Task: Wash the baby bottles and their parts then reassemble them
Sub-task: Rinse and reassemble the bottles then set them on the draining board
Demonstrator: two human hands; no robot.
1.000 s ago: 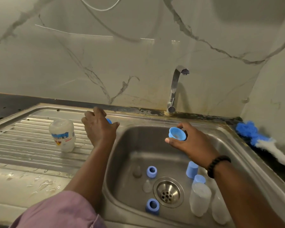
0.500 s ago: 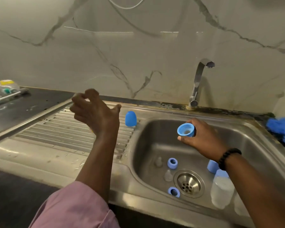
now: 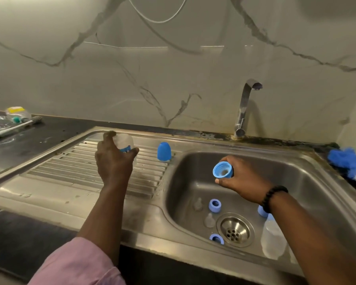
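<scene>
Clear bottle (image 3: 125, 143) now gripped by left hand (image 3: 113, 163), previously empty

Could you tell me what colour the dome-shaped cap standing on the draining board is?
The dome-shaped cap is solid blue, shown clearly in the head view.

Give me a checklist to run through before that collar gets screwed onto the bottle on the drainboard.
1. Left hand grips the bottle: ok.
2. Right hand holds the blue collar, open end facing the camera: ok.
3. Teat seated in the collar: cannot tell; something pale shows inside.
4. Bottle mouth up to take the collar: cannot tell, the hand covers it.
5. Blue cap upright on the drainboard, within reach: ok.
6. Tap off: ok, no water visible.
</scene>
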